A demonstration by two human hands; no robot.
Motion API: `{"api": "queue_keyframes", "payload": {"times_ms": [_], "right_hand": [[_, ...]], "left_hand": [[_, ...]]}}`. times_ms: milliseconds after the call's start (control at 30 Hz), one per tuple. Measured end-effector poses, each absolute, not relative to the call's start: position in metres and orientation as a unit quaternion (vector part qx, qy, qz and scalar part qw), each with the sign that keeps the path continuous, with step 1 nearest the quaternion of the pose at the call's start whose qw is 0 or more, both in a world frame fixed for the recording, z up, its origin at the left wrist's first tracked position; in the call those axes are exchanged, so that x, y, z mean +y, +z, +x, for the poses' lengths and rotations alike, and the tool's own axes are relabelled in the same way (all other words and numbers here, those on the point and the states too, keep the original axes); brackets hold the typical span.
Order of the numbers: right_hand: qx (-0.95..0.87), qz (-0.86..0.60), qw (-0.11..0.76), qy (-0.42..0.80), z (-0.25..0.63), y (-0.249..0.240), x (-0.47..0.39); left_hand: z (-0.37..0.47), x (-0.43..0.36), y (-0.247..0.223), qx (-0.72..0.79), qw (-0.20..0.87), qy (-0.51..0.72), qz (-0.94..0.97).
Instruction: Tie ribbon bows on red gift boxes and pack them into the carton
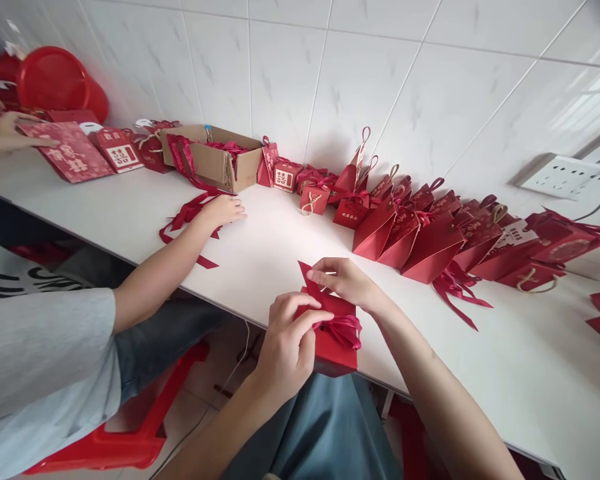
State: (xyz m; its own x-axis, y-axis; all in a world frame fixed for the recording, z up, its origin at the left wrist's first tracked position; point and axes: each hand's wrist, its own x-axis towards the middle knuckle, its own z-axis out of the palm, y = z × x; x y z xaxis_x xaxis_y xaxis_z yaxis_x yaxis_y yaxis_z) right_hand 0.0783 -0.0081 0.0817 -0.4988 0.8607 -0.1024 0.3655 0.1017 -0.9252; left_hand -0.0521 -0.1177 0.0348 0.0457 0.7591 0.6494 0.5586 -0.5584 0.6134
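Red card makes up the box (pixel 333 350) that is held at the near edge of the white table (pixel 275 247), between the two hands. Across its upper face a shiny ribbon bow (pixel 347 331) is laid, its long axis running roughly left to right, with its loops turned rightward from the left fingertips. It is most closely reached by the left hand (pixel 290 337), whose fingers are bent onto its left end; whether it is gripped or merely pressed cannot be told. By the right hand (pixel 350 280), arched over the box's far side, a pointed ribbon end (pixel 304 270) appears to be pinched between nearly closed fingertips; this strip is slanted from far left toward the box.

One box, one bow and one such ribbon end are counted at the hands. Beyond, one cardboard carton (pixel 215 170) and one socket strip (pixel 560 177) are seen; the crowded red boxes (pixel 433 247) are too overlapped to be counted. Two other people's hands are shown, one beside loose ribbons (pixel 187 213), one on a patterned box (pixel 75 153).
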Motion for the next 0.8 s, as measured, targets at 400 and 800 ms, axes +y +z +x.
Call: {"api": "queue_keyframes", "payload": {"times_ms": [400, 800], "right_hand": [[-0.693, -0.464, 0.164, 0.527, 0.148, 0.053, -0.073], [-0.646, -0.431, 0.27, 0.569, 0.137, 0.073, -0.041]], "left_hand": [[-0.053, -0.119, 0.04, 0.479, 0.114, 0.487, 0.722], [-0.051, -0.119, 0.042, 0.486, 0.075, 0.448, 0.746]]}}
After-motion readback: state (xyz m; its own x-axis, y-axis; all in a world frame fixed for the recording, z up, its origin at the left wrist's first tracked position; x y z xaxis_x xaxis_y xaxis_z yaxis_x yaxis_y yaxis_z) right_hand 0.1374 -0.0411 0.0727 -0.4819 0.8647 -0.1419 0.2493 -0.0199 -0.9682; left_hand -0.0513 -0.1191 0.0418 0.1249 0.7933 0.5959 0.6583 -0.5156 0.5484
